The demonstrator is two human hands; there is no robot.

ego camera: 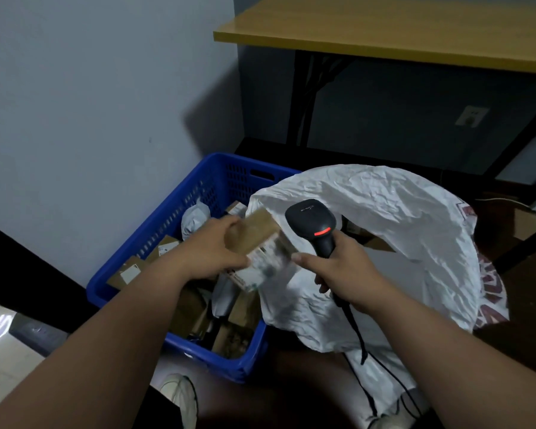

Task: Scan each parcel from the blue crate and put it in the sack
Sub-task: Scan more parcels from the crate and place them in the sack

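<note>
1. The left hand (217, 243) grips a small cardboard parcel (257, 243) by its near-left end, thumb along the near edge and fingers curled over the top. It is held in the air above the right side of the blue crate (180, 212), just beside the mouth of the white sack (399, 218).

2. The right hand (341, 267) is closed round the handle of a black scanner (313, 224), whose head rises just to the right of the parcel, with a red light showing and a cord trailing down.

3. The parcel looks like a stiff, flat-sided carton, and one hand carries it easily, so I judge it light. Its label end is blurred, so what is printed there cannot be read.

4. Cardboard faces give dry, sure friction. A pinch across two opposite faces near one end, as here, should hold without crushing and leave the label end clear for the scanner.

5. More parcels lie in the blue crate: brown cartons (130, 270) along the left wall, and grey soft mailers (194, 219) toward the far side. The mailers will likely sag and slide, so they are better gathered round the middle than pinched at a corner.

6. The sack is thin and crumpled, with its mouth slumped open. It probably needs a parcel dropped well inside the rim.
</note>
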